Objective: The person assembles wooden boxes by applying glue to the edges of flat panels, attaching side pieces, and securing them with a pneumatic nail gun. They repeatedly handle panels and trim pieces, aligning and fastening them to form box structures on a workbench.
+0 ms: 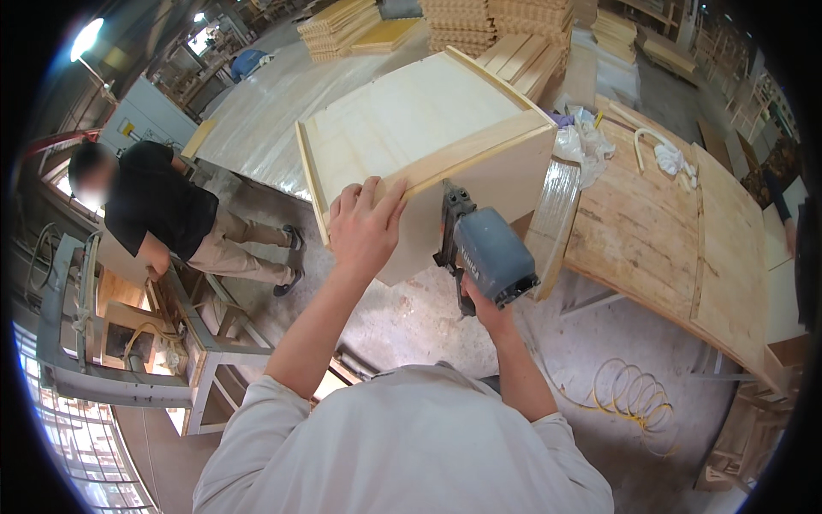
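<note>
A pale wooden box [411, 120], like a cabinet or drawer body with a recessed panel framed by thin strips, is tilted in front of me. My left hand [366, 230] holds its near edge, with the fingers bent over the strip and the palm against the side face. In my right hand [486, 307] is a grey and black nail gun [492, 250], gripped by its handle. The gun's nose meets the box's near edge, to the right of my left hand. Most of my right fingers are hidden behind the tool.
A plastic-covered table [257, 128] extends behind the box. To the right stands a plywood-topped table [638, 218] with plastic bags [585, 141]. A coiled yellow air hose [638, 403] lies on the floor. At left, a person [171, 206] leans over a metal frame [128, 381]. Stacked wood [462, 26] is farther back.
</note>
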Action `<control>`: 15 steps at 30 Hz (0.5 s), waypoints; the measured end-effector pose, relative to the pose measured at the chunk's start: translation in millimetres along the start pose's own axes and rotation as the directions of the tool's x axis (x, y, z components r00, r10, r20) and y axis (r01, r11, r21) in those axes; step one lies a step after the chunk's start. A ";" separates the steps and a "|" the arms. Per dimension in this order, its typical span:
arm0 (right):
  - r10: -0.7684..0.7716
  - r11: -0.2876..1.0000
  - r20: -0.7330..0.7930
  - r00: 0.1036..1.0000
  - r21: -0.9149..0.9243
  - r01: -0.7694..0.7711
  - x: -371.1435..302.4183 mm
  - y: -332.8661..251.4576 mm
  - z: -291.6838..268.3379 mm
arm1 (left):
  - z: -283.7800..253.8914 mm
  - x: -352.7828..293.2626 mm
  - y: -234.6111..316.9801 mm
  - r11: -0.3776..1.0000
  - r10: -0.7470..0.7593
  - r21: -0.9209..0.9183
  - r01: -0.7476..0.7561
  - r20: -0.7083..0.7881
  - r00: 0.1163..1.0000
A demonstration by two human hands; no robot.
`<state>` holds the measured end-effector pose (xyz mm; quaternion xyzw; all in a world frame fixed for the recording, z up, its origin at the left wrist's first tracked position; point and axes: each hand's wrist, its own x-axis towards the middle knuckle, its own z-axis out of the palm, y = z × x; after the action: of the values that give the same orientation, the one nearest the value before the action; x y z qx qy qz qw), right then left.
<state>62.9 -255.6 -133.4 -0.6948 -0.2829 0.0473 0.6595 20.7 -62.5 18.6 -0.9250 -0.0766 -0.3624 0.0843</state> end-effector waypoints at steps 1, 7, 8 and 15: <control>0.018 0.999 0.009 1.000 -0.033 -0.018 0.8 -1.7 -0.6 | -0.1 -0.9 0.1 1.000 0.003 0.003 -0.003 -0.002 1.000; 0.174 0.966 0.008 0.985 0.191 -0.173 -9.8 1.4 2.2 | -11.2 0.6 -8.4 0.996 0.005 -0.092 0.006 0.118 0.993; 0.144 0.973 0.025 0.989 0.177 -0.146 -14.7 0.5 4.3 | -16.3 -2.7 -15.3 0.997 0.024 -0.079 -0.014 0.119 0.993; -0.235 0.971 0.063 0.970 -0.032 0.237 -28.0 -30.0 34.9 | -38.4 -31.0 -54.8 0.983 0.029 -0.184 -0.009 0.106 0.994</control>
<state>14.3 -238.2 -118.2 -0.6673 -0.3838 -0.0165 0.6381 -38.2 -19.8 30.7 -0.9478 -0.0383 -0.3166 -0.0019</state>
